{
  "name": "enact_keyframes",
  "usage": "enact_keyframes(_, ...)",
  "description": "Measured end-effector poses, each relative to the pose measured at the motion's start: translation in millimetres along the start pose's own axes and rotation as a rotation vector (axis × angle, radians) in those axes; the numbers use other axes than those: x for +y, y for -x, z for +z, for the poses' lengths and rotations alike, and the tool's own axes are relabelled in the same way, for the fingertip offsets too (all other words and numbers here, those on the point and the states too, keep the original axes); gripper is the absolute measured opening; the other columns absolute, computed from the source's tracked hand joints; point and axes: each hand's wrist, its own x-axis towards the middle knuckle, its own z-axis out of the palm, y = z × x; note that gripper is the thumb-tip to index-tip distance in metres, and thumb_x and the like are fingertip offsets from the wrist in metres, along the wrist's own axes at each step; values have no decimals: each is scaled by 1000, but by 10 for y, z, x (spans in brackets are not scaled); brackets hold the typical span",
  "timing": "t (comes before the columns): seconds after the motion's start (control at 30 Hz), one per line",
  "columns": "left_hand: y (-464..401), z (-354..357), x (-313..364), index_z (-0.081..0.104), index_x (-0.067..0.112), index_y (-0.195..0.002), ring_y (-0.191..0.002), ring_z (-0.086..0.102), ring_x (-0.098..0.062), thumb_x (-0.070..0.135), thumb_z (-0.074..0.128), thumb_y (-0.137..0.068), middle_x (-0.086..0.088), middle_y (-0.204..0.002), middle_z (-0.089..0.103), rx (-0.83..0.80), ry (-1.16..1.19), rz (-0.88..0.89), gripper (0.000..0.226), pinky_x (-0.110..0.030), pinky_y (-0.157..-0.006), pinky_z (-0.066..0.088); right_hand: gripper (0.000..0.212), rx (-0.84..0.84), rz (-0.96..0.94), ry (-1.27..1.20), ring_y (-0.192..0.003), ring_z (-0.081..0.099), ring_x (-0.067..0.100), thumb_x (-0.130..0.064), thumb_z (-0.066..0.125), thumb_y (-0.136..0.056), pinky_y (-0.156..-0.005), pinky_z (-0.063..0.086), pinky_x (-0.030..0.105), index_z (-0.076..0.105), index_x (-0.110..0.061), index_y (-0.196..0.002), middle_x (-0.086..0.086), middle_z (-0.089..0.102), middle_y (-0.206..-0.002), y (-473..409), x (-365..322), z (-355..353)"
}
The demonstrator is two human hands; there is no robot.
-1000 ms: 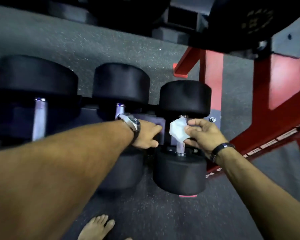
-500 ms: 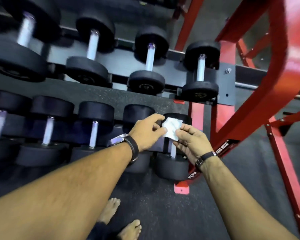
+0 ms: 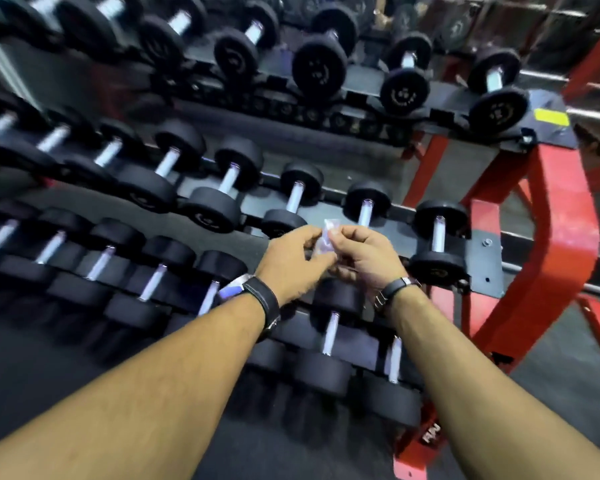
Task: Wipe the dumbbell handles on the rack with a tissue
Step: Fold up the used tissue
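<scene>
Both hands, left & right, pinch tissue w/ curled fingers, above rack mid-tier's right end.

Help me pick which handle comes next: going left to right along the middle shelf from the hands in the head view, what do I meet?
left hand → tissue → right hand → end dumbbell → grey end plate → red rack frame
</scene>
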Motion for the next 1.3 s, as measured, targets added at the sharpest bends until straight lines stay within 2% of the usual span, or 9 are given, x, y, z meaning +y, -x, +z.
enact_keyframes(0.1, 300, -414, 151, 68, 25, -112, -96, 67, -12, 42, 66, -83, 9, -98, 73, 116, -42, -18, 33, -36, -89, 54, 15, -128, -70, 35, -49, 50, 7, -13, 61, -94, -44, 40, 16, 64, -9, -80, 1, 65, -64, 109, -225, 428)
enact_keyframes(0.3, 874, -1092, 454, 69, 25, -109, -96, 65, -13, 46, 51, -99, 6, -99, 73, 343, -118, -139, 29, -33, -89, 52, 16, -326, -115, 20, -55, 54, 9, -13, 62, -93, -56, 48, 23, 65, -15, -77, -3, 62, -61, 383, -470, 1159)
enact_keyframes(0.53, 1489, -1757, 873, 55, 12, -70, -70, 51, -19, 26, 47, -96, 4, -68, 57, 717, -210, -277, 31, -32, -63, 40, 24, -649, -196, 86, -57, 51, 15, -11, 62, -93, -57, 47, 29, 64, -16, -70, 0, 56, -61, 717, -955, 1960)
enact_keyframes(0.63, 1759, -1965, 1079, 61, 13, -69, -76, 61, -20, 25, 51, -95, 2, -70, 66, 855, -292, -297, 31, -30, -67, 46, 19, -776, -282, 136, -57, 53, 12, -17, 62, -95, -63, 48, 32, 63, -14, -77, -4, 59, -60, 924, -1156, 2236)
enact_keyframes(0.73, 2022, -2124, 1310, 47, 10, -58, -63, 48, -21, 17, 50, -92, 1, -57, 51, 1010, -384, -326, 34, -26, -52, 33, 18, -853, -449, 218, -58, 55, 6, -24, 62, -95, -65, 50, 31, 65, -17, -79, -9, 62, -64, 1083, -1330, 2499)
enact_keyframes(0.87, 2395, -2258, 1615, 59, 3, -69, -58, 43, -13, 11, 47, -89, 7, -51, 49, 1260, -423, -358, 25, -18, -48, 35, 12, -950, -557, 211, -65, 60, 13, -25, 60, -95, -71, 58, 47, 64, -18, -86, -5, 65, -75, 1361, -1560, 2867)
enact_keyframes(1.0, 2693, -2410, 1795, 72, 15, -99, -88, 61, -19, 15, 45, -94, 2, -94, 71, 1441, -407, -396, 28, -23, -72, 42, 11, -1010, -562, 201, -74, 63, 21, -29, 58, -90, -80, 56, 56, 62, -21, -85, -1, 66, -79, 1601, -1662, 3213)
enact_keyframes(1.2, 3110, -2863, 1723, 69, 18, -101, -91, 64, -20, 12, 44, -93, 1, -100, 69, 1649, -370, -381, 26, -25, -74, 47, 10, -1132, -468, 18, -61, 64, 14, -10, 55, -97, -58, 58, 38, 57, -17, -90, 3, 62, -79, 2033, -1586, 3828)
enact_keyframes(1.3, 3328, -3148, 1590, 63, 21, -96, -84, 65, -25, 5, 41, -90, 0, -92, 66, 1681, -377, -358, 28, -33, -71, 53, 15, -1154, -452, -10, -64, 67, 17, -6, 55, -95, -60, 60, 39, 55, -21, -94, 5, 63, -81, 2142, -1477, 4215)
